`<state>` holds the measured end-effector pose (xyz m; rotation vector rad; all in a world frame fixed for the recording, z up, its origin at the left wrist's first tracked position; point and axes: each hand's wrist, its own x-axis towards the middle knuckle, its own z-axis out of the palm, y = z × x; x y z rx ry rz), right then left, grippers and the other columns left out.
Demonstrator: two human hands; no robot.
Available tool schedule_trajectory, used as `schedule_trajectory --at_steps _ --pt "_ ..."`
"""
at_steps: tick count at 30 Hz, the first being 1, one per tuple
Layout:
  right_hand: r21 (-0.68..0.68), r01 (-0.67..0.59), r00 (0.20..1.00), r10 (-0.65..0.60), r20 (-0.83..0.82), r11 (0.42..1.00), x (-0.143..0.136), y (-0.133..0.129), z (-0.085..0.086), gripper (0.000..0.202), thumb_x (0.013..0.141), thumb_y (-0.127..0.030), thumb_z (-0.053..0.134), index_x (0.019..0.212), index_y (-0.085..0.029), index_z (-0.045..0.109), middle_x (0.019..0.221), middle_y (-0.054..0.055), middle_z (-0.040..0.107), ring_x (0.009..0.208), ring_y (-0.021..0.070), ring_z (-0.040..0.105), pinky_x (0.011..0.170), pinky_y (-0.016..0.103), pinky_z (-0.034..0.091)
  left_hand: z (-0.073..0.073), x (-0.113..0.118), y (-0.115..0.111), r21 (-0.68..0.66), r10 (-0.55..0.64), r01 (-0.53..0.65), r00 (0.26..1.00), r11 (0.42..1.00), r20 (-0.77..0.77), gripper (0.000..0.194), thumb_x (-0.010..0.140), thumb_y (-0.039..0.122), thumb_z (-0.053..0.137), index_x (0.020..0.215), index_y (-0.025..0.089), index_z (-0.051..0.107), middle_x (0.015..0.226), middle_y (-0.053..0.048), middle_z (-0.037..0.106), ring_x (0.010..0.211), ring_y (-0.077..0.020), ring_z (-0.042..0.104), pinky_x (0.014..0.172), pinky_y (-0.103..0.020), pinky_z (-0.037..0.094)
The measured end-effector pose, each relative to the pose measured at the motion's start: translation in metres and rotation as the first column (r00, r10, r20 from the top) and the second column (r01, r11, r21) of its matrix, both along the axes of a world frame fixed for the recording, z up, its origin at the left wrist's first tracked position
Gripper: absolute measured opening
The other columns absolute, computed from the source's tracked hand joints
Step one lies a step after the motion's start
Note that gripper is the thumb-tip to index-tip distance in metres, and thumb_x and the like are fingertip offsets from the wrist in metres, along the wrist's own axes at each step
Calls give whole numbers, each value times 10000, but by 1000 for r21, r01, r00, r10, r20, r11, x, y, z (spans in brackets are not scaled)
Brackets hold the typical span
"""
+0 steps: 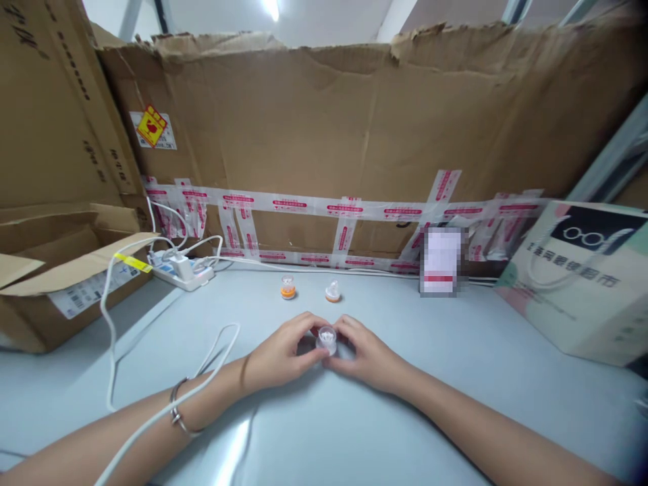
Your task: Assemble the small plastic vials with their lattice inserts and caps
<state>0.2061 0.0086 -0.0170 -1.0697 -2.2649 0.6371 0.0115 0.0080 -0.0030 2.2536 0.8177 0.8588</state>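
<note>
A small clear round container with white pieces inside stands upright at the middle of the grey table. My left hand curves round its left side, thumb in front and fingers behind. From the right, my right hand holds the same container in a similar curl. Beyond my hands stand two small pieces: a clear-topped one with an orange band and, right of it, a clear pointed one with an orange-and-white base.
An open cardboard box and a white power strip are at the left. A white cable crosses over my left forearm. A blurred-out upright object and a paper bag stand right. Large cardboard walls the back.
</note>
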Motion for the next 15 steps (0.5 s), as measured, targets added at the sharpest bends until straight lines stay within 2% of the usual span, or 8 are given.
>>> schedule_trajectory --at_steps 5,15 --pt "-19 33 999 -34 -33 999 -1 0 1 165 786 -271 597 937 -212 565 850 18 509 815 171 505 738 293 420 -1 2 3 -4 94 -94 995 996 -11 231 824 228 540 1052 188 538 969 -56 587 892 -177 543 815 -297 441" --pt "-72 63 997 -67 -44 995 -2 -1 6 152 796 -279 582 939 -227 572 853 20 510 821 178 507 741 297 425 -4 1 6 -85 98 -100 995 991 -18 330 808 178 544 1134 208 500 1036 -63 570 913 -181 549 839 -301 451"
